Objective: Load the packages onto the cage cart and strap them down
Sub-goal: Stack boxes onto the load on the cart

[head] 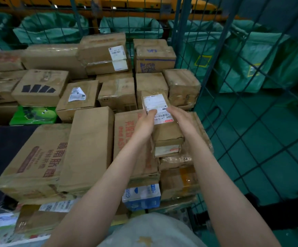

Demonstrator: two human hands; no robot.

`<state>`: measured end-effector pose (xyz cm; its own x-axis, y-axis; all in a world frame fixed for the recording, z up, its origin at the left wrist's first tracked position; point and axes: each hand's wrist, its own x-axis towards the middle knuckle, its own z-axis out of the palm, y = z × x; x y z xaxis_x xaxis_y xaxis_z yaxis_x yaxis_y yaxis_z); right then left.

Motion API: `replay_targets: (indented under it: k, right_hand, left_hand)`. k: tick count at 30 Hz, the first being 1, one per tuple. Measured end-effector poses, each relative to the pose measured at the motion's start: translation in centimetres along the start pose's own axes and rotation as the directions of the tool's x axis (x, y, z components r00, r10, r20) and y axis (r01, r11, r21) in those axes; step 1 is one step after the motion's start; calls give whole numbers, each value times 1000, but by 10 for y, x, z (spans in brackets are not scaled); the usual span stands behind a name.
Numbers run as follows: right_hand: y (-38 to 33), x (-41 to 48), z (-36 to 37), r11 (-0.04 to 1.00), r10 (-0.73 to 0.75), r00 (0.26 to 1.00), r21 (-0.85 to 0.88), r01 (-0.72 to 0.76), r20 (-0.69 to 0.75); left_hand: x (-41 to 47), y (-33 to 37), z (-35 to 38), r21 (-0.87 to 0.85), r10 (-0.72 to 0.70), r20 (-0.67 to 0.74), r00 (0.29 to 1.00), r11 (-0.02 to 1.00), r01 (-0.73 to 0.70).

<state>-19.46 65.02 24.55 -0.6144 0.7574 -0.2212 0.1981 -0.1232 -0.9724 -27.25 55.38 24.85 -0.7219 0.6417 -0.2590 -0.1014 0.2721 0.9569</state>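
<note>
Both bare forearms reach forward over the load. The left hand and right hand hold a small cardboard box between them at the right side of the stack, close to the cage cart's wire mesh wall. Left fingers lie together, curled over the box's top left edge and onto its white shipping label; the left thumb is out of sight. The right hand clamps the box's right edge, fingers close together; how far they wrap underneath cannot be told. The box sits tilted, its label facing up, above a crumpled taped box and touching or just over a box with red print; contact underneath is hidden by the hands. To the left lie a long plain box and, beside it, a wide box with red characters. Farther back in the load: a box with a peeling label, a box with black fan marks, a green package under it, a box with two white labels, and a box with blue print. A blue-and-white carton shows low at the front of the stack. Green sacks stand beyond the mesh.
</note>
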Motion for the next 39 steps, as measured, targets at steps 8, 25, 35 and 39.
replay_targets:
  k: [8,25,35,39]
  right_hand:
    - [68,-1,-28,928,99,994,-355,-109,-46]
    - [58,24,14,815,-13,999,-579,-12,-40]
    - [43,-4,8,934,-34,982,-355,-34,-184]
    - [42,-23,-26,963,-9,961,-261,-66,-275]
  left_hand:
    - [11,-37,61,37,-235,113,965,972,232]
    - [0,-23,23,89,-166,-8,986,982,167]
    - [-26,-23,22,105,-236,86,968,968,227]
    - [-39,-29,47,63,-253,159,954,967,246]
